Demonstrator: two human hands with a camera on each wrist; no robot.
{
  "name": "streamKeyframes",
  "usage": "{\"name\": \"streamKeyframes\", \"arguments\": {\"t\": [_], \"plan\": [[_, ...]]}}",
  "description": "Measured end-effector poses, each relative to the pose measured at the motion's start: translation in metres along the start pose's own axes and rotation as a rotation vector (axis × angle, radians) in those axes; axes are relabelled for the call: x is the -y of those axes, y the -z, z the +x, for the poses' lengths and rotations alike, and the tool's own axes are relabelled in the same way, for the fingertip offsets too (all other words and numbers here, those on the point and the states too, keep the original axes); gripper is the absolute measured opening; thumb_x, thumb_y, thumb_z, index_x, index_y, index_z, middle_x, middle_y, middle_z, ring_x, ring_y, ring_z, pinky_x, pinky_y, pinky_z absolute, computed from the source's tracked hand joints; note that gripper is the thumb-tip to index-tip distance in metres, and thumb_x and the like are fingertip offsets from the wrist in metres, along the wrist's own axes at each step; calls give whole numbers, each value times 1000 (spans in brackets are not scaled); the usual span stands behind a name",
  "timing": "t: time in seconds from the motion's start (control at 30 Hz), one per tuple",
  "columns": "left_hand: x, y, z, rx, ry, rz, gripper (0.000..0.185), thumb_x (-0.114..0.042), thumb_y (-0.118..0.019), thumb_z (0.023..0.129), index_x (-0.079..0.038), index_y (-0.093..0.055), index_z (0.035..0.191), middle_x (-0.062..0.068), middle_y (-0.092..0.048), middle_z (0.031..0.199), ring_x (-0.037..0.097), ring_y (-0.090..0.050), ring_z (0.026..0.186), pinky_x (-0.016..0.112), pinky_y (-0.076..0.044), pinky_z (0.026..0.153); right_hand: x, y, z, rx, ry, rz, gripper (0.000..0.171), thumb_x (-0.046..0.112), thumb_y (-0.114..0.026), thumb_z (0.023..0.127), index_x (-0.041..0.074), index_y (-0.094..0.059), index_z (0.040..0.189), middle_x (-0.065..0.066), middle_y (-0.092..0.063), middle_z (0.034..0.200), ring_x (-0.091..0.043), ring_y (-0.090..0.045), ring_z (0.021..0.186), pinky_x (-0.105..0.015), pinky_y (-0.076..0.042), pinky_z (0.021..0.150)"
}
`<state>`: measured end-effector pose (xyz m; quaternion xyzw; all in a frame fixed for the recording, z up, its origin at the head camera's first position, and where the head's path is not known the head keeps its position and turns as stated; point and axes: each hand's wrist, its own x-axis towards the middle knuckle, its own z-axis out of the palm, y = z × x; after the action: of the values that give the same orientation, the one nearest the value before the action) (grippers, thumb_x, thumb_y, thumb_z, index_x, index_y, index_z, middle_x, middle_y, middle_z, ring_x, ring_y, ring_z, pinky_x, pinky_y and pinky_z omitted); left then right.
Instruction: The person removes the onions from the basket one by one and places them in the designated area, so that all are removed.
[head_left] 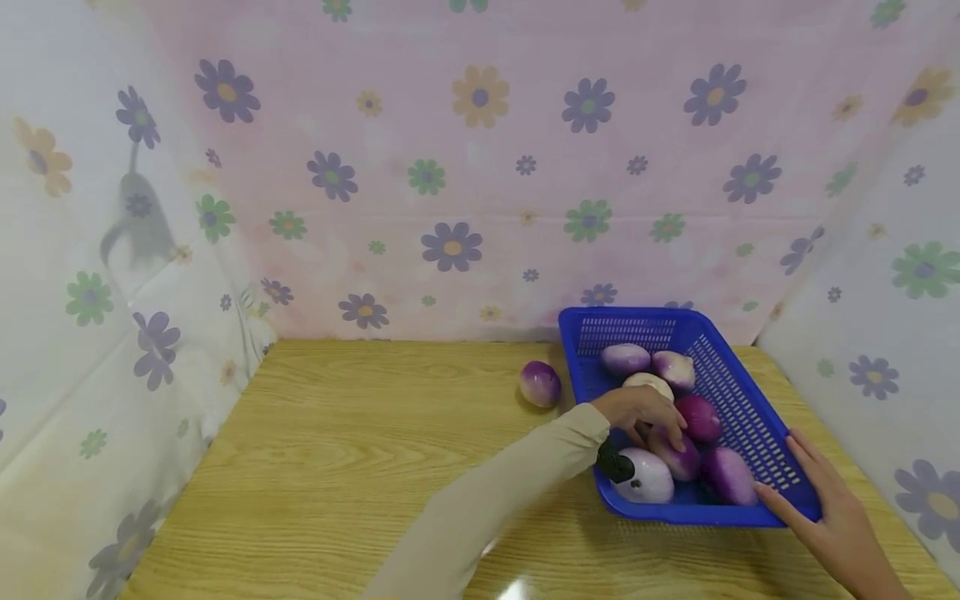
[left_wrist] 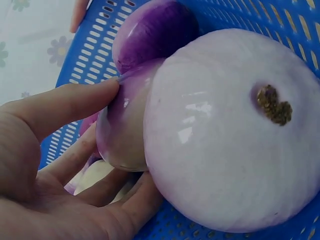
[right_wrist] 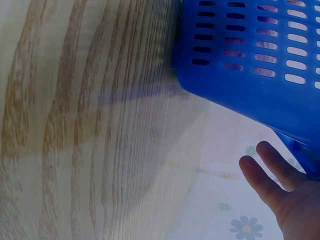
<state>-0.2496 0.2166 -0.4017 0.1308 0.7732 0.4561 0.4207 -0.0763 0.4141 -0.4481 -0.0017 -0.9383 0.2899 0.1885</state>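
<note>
A person's left hand (head_left: 641,410) is reaching into a blue basket (head_left: 738,392) and curling thumb and fingers around a purple-and-white onion (left_wrist: 122,132) near the basket's front; the left wrist view is showing the thumb lying across the onion's upper side while the fingers are cupping it from below; a larger pale onion (left_wrist: 232,135) is pressing against it on one side and a darker purple onion (left_wrist: 150,35) is sitting just behind. The right hand (head_left: 828,504) is resting flat, fingers straight, against the basket's near right corner, steadying it on the wooden worktop (head_left: 360,467); the right wrist view is showing those fingers (right_wrist: 267,177) spread beside the slotted blue wall. Several more onions are lying in the basket, and a lone purple onion (head_left: 540,383) is sitting on the worktop just left of the basket, apart from its rim. A floral cloth (head_left: 480,167) is hanging behind and at both sides. Judging from the crowding, the grip is looking best served by closing firmly under the onion's widest part and lifting straight up, so the big neighbour is not rolling; the bracing hand is probably wise to keep pressing the basket down, since the light plastic could slide.
</note>
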Motion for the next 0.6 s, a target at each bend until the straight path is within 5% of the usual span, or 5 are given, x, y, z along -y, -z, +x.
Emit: {"name": "streamKeyframes", "arguments": {"t": [0.33,0.6], "plan": [[0,13,-11,32,-132,-172,27,6,-74,74,-8,-71,97,0,-66,87,17,-61,72,44,-55,66,2,-1,1,21,-23,1,78,22,-66,89,11,-21,151,-2,-10,158,-9,0,141,-52,3,110],[4,30,-17,94,-241,-304,35,6,-71,77,-10,-70,107,-3,-63,102,18,-63,76,44,-55,71,3,-1,1,54,-58,-15,80,25,-65,90,10,-16,152,-14,-9,157,-48,-7,138,-70,-3,101]]}}
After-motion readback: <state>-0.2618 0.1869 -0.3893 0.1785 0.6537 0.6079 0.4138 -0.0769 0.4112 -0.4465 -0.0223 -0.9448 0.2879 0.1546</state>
